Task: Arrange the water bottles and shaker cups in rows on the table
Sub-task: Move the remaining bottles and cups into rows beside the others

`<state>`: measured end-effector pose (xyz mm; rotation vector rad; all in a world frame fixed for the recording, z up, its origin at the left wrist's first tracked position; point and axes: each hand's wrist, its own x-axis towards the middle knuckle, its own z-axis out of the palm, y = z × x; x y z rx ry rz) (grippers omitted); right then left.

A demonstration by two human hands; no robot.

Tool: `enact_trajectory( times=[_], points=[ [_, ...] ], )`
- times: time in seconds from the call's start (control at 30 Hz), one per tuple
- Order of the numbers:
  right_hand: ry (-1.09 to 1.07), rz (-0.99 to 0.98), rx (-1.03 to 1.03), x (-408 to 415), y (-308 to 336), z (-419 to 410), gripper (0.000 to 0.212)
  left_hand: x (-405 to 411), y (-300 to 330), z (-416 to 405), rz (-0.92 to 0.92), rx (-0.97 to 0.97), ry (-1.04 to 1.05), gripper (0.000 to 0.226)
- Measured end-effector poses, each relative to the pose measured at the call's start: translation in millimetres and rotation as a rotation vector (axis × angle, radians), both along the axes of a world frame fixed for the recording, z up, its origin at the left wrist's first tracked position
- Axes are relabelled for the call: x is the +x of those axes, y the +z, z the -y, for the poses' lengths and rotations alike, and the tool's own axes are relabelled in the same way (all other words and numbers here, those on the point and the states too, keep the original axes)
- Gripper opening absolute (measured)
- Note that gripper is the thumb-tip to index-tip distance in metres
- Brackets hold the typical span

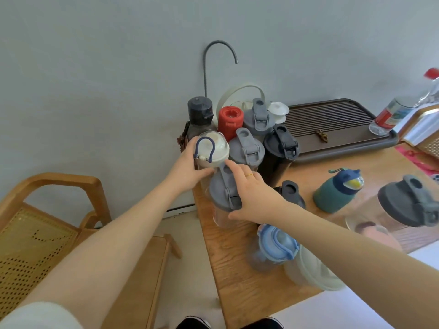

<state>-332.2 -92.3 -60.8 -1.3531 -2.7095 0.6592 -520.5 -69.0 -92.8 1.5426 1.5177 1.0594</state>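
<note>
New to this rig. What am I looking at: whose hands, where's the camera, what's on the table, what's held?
No machine here: a person's two bare hands, filmed by one wide-angle camera on their head, looking down. The wooden table holds grouped bottles and shaker cups, plus a dark slatted tray. The left hand has its grip around a white-lidded bottle with a blue loop. The right hand grips a grey-lidded shaker cup. A teal bottle and a blue-lidded bottle stand apart, not yet in rows.

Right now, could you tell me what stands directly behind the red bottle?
Behind the red bottle rises a pale looped handle, and behind that the grey wall. The bottle hides whatever the handle belongs to.
</note>
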Motion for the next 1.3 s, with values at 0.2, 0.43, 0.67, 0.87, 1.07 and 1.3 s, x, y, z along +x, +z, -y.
enact_trajectory(
  times=[0.2, 0.43, 0.67, 0.87, 1.07, 1.3],
  points=[
    [0.009, -0.025, 0.024, -13.0, -4.8, 4.3, 0.106, -2.3, 2.1, 7.5, 0.017, -0.036, 0.071, 0.062],
    [-0.027, -0.010, 0.122, -21.2, -7.1, 8.8, 0.102, -7.8, -5.5, 31.3, 0.068, -0.118, 0.011, 0.072],
    [-0.036, 0.066, 0.210, -16.6, -7.5, 14.0, 0.111, -4.0, -7.3, 52.9, 0.069, -0.091, -0.069, 0.078],
    [-0.186, -0.032, 0.200, 29.7, 4.3, 5.4, 0.082, 12.2, 16.8, 68.2, -0.280, 0.297, 0.063, 0.068],
    [-0.348, 0.082, -0.045, 104.5, -4.1, -12.6, 0.068, 59.6, 38.4, 78.2, -0.448, 0.563, -0.218, 0.032],
    [-0.117, 0.107, -0.146, 119.1, -16.5, -15.0, 0.113, 116.2, 22.0, 72.9, -0.723, -0.009, -0.615, 0.072]
  ],
)
